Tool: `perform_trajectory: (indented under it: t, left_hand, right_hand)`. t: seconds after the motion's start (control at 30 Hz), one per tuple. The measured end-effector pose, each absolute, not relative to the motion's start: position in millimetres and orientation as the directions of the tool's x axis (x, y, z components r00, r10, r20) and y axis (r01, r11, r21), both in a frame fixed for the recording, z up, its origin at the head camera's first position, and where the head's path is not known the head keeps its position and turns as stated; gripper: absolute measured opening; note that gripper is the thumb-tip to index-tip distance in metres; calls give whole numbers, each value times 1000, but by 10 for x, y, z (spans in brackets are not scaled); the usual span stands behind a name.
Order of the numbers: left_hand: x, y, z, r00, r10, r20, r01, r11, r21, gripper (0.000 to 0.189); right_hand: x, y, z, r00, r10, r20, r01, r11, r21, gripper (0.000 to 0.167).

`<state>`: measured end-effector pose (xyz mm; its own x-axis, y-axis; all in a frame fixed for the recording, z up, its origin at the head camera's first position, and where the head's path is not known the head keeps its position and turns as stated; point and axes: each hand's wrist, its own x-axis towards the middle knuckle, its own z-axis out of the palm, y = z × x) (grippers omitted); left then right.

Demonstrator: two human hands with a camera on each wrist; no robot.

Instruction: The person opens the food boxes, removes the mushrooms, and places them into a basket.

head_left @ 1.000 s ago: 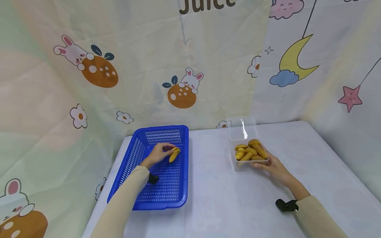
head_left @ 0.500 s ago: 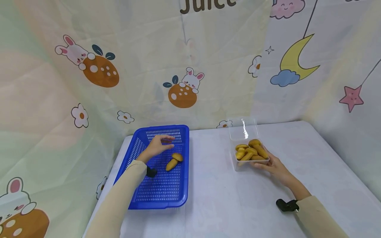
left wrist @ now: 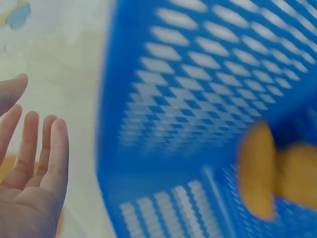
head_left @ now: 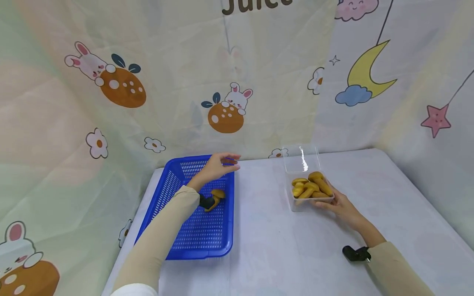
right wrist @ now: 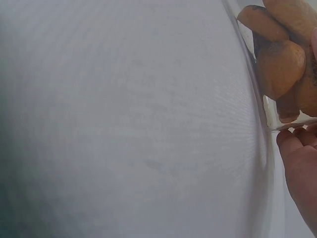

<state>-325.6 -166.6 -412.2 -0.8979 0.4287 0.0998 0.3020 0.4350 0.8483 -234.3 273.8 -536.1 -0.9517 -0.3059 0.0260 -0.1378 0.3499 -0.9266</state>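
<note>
My left hand [head_left: 217, 167] is above the far right rim of the blue plastic basket [head_left: 230, 236], fingers extended and holding nothing. One yellow-brown mushroom [head_left: 218, 193] lies in the basket, partly covered by the left wrist's black camera; the left wrist view shows the mushroom [left wrist: 257, 171] blurred inside the perforated wall. On the right, a clear plastic box [head_left: 297, 205] with its lid raised holds several mushrooms [head_left: 310, 187]. My right hand [head_left: 342, 209] grips this box at its near right corner, thumb along the front. In the right wrist view, fingers [right wrist: 290, 141] press against the box's edge.
The white-covered table [head_left: 266, 230] runs between basket and box. Behind it hangs a printed cloth backdrop [head_left: 274, 98], close to the basket's far end and the raised lid [head_left: 298, 160].
My left hand let go of the mushroom in the basket, rose, and moved right to the basket's rim. The right hand and the box stay in place.
</note>
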Motion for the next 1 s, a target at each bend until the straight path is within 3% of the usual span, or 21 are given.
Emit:
perform_trajectory:
  t: [0.5,1.0]
  left_hand:
    - [-3284,-796,-4030,-808,569,151,376,301,876,39]
    - [-3133,119,-4340,-675,723,143,450,251,857,38]
  right_hand:
    - [-2340,2751,-5374,-948,-317,27,-137,331,-934,91]
    - [-2365,2756,-5393,-954,-295,59,-154,310,-938,91]
